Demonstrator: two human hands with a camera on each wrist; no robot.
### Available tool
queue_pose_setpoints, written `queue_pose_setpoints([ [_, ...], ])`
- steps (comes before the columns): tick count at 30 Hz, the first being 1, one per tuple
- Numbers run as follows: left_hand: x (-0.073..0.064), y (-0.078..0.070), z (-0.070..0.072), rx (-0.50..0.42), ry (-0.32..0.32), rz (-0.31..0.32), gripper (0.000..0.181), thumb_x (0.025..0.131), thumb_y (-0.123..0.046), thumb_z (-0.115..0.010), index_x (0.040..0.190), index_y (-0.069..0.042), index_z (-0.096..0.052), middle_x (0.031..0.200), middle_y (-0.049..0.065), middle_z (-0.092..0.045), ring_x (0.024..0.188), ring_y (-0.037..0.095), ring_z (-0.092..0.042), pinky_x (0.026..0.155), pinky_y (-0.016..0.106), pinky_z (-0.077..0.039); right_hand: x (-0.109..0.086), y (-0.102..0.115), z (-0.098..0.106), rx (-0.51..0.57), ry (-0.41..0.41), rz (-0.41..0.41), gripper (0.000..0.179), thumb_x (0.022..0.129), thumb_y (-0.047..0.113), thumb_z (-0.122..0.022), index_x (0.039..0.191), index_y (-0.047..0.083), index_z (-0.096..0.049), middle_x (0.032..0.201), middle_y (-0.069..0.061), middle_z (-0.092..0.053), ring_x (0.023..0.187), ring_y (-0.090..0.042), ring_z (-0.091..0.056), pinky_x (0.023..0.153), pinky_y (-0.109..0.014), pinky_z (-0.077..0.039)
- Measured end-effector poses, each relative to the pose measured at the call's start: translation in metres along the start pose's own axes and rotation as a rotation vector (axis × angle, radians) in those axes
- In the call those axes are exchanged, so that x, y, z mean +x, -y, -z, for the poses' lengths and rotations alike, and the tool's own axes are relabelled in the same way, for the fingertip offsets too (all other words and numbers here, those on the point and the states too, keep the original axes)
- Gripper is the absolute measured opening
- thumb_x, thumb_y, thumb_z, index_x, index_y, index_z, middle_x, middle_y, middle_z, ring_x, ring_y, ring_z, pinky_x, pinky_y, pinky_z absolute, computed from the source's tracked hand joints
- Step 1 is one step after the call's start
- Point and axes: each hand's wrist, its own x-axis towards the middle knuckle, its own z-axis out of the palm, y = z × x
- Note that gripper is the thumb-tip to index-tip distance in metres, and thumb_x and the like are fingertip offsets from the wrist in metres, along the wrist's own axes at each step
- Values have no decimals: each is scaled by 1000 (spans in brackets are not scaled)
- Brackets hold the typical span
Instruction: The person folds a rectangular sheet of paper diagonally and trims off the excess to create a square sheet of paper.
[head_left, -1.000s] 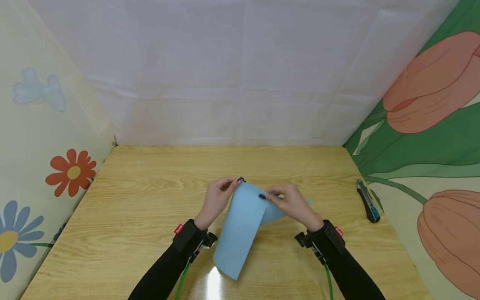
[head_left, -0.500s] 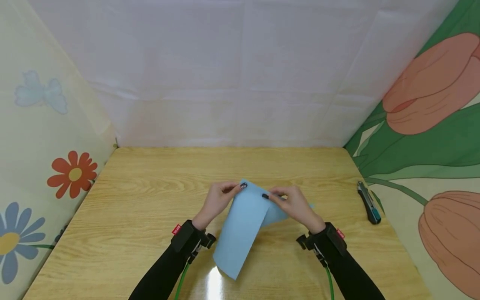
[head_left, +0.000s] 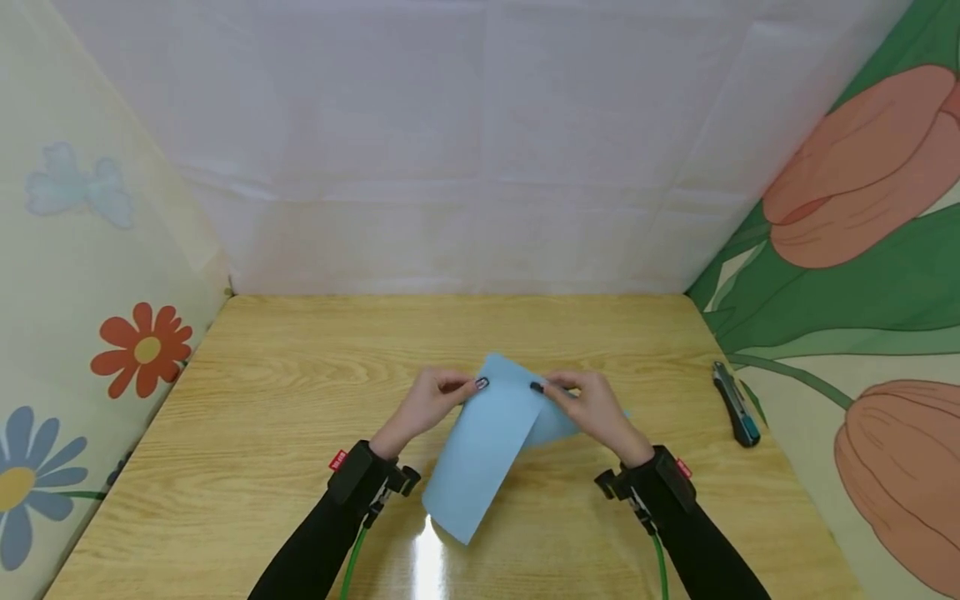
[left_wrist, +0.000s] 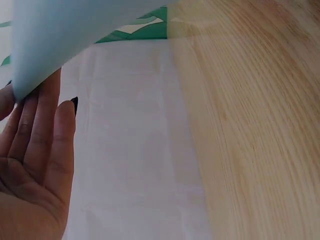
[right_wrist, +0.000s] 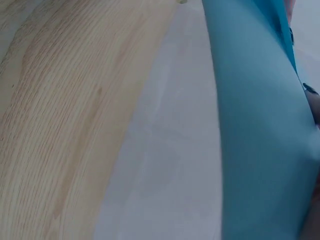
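Observation:
A sheet of light blue paper (head_left: 487, 450), bent over on itself, hangs between my two hands in the head view. My left hand (head_left: 431, 404) pinches its left edge a little below the top corner, thumb on the front. On the right, my right hand (head_left: 596, 408) pinches the paper near the bend, its dark-nailed thumb lying on the front. The left wrist view has the left hand (left_wrist: 37, 155) with fingers behind the paper (left_wrist: 60, 40). In the right wrist view the curved blue paper (right_wrist: 262, 135) covers most of the right hand, whose thumb (right_wrist: 312, 105) shows at the edge.
A utility knife (head_left: 737, 404) lies near the right edge of the wooden table (head_left: 300, 375). Behind the table hangs a white cloth (head_left: 480, 167). Flower-printed cloths stand at the left (head_left: 60, 275) and right (head_left: 885, 317).
My left hand has slid down from the paper's top corner along its left edge. The right hand has shifted slightly right along the paper, and the paper's lower end has risen a little.

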Motion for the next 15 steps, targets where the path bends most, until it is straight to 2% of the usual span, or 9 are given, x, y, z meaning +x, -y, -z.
queue_pose_setpoints([
  [2, -1, 1, 1, 9, 17, 7, 21, 92, -13, -61, 100, 4, -71, 93, 14, -71, 81, 15, -65, 71, 26, -53, -1, -1, 0, -5, -7, -9, 14, 86, 0, -64, 98, -2, -71, 92, -13, -71, 81, -23, -67, 73, -34, -54],
  [7, -3, 5, 2, 31, 63, -28, 21, 92, -13, -60, 101, 3, -71, 94, 15, -71, 80, 12, -65, 70, 24, -53, -2, -4, 0, -8, -45, -23, 14, 85, -1, -65, 97, -3, -71, 90, -14, -71, 81, -25, -67, 72, -36, -54],
  [10, -4, 6, 3, 40, 93, -47, 20, 92, -11, -60, 99, 4, -72, 90, 14, -71, 71, 9, -61, 63, 21, -50, -3, -5, 0, -11, -73, -43, 13, 85, -1, -65, 96, -3, -72, 89, -13, -71, 81, -25, -67, 72, -37, -54],
  [12, -4, 6, 3, 47, 91, -42, 20, 92, -12, -60, 97, 3, -72, 85, 12, -70, 64, 7, -55, 58, 19, -45, -4, -6, 0, -8, -68, -49, 13, 86, 0, -65, 96, -1, -72, 89, -12, -71, 80, -24, -67, 72, -37, -54],
  [15, -5, 5, 3, 84, 74, -49, 19, 92, -11, -60, 96, 2, -73, 82, 10, -70, 58, 7, -49, 54, 18, -40, -5, -8, 1, 9, -14, -49, 13, 86, 2, -65, 96, -1, -72, 90, -12, -71, 79, -23, -67, 72, -34, -54],
])
